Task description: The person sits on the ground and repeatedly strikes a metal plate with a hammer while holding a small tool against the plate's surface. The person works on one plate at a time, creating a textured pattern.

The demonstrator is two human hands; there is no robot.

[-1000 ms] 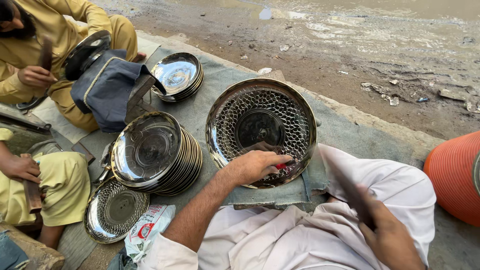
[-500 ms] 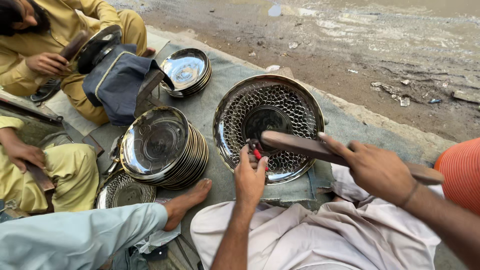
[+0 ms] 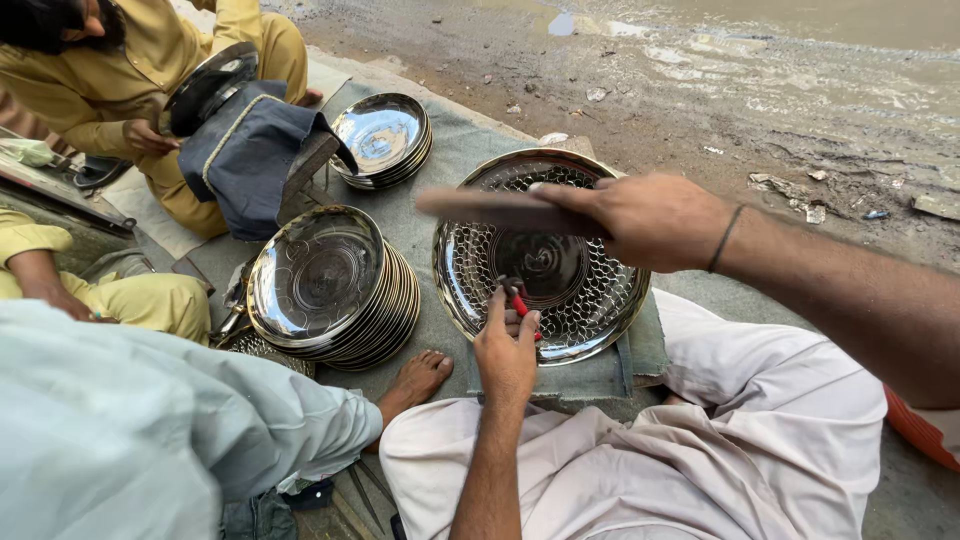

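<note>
A round shiny metal tray (image 3: pixel 600 300) with a hammered honeycomb pattern lies on a grey cloth in front of my crossed legs. My left hand (image 3: pixel 508 345) rests on its near rim and pinches a small red-handled punch (image 3: pixel 518 300) upright against the metal. My right hand (image 3: pixel 650 220) is raised over the tray and grips a flat wooden mallet (image 3: pixel 500 208), blurred, pointing left.
A stack of several polished plates (image 3: pixel 330 285) stands left of the tray, a smaller stack (image 3: pixel 382 140) behind it. A bare foot (image 3: pixel 418 378) lies near my knee. A person in yellow (image 3: pixel 130 70) sits at far left with a plate (image 3: pixel 212 85). Muddy ground lies beyond.
My left hand shifted along the tray's near rim with the red punch. My right hand brought the mallet up from my lap and swung it over the tray.
</note>
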